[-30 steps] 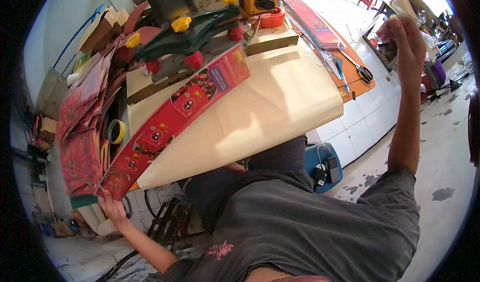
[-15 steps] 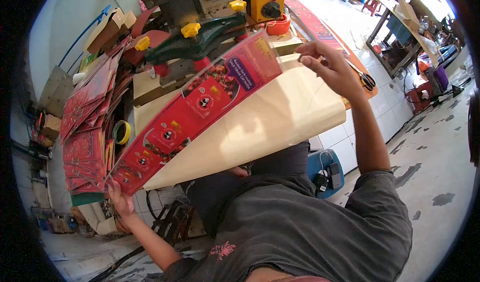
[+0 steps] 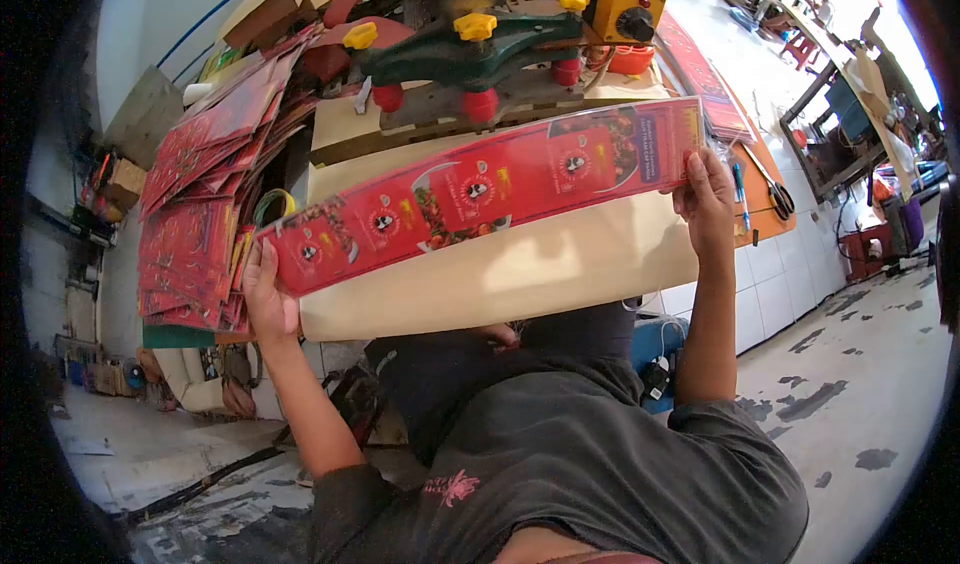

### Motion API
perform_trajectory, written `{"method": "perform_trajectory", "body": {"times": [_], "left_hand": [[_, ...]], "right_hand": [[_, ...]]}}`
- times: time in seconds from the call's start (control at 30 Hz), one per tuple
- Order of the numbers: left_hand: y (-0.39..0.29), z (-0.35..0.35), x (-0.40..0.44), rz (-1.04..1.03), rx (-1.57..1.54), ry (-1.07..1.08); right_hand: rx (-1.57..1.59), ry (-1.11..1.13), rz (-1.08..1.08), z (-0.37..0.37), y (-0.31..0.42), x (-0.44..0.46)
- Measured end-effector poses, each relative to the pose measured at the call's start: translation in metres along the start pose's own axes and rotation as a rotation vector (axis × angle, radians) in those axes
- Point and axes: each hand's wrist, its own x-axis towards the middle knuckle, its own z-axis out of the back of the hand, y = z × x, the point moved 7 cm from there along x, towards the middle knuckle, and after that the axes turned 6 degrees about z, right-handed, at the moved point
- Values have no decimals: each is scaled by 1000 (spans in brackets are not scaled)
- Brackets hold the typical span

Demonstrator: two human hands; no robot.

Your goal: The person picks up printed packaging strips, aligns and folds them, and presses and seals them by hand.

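Observation:
A long red printed plastic strip (image 3: 440, 204) with food pictures and round panda logos stretches across the view between my hands. My left hand (image 3: 268, 299) grips its left end, thumb on the printed face. At the other end, my right hand (image 3: 708, 199) pinches the lower right corner. Behind and below the strip lies a cream-coloured sheet (image 3: 520, 269), over the worktop and my lap. Just beyond stands a machine with a dark green clamp bar (image 3: 475, 61), yellow knobs (image 3: 475, 27) and red feet (image 3: 480, 104).
Stacked red printed sheets (image 3: 190, 254) lie left, near a roll of yellow tape (image 3: 275, 204). A yellow control box (image 3: 625, 9) stands behind. On the right, scissors (image 3: 778, 194) and a blue pen (image 3: 740, 194) lie on the orange board (image 3: 765, 219). More strips (image 3: 700, 74) lie behind.
My right hand, open and apart from the strip before, now holds its right end. The strip has swung from a steep slant to nearly level. The head view has shifted left.

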Motion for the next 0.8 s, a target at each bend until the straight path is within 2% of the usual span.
{"method": "perform_trajectory", "body": {"times": [0.1,0.17,0.2,0.3,0.47,0.57,0.63,0.7,0.73,0.8], "left_hand": [[13,7,7,-47,-26,-92],[26,7,12,-58,-65,-55],[32,9,12,-94,4,-141],[37,6,14,-114,17,-187],[42,15,15,-119,73,-211],[36,-4,11,-151,174,-166],[36,7,14,-195,214,-225],[41,11,14,-160,187,-193],[41,15,15,-175,205,-195],[40,17,17,-201,239,-184]], "right_hand": [[-31,-28,26,5,-15,1],[3,-78,-45,7,-28,-1],[-43,-89,-66,9,-34,-1],[-66,-89,-87,12,-40,-3],[-141,-119,-85,8,-31,-4],[-146,-119,-75,12,-36,-2],[-156,-103,-55,15,-35,-3],[-29,-100,-118,13,-38,-3],[4,-80,-68,9,-33,-1],[4,-80,-99,14,-36,-1]]}}
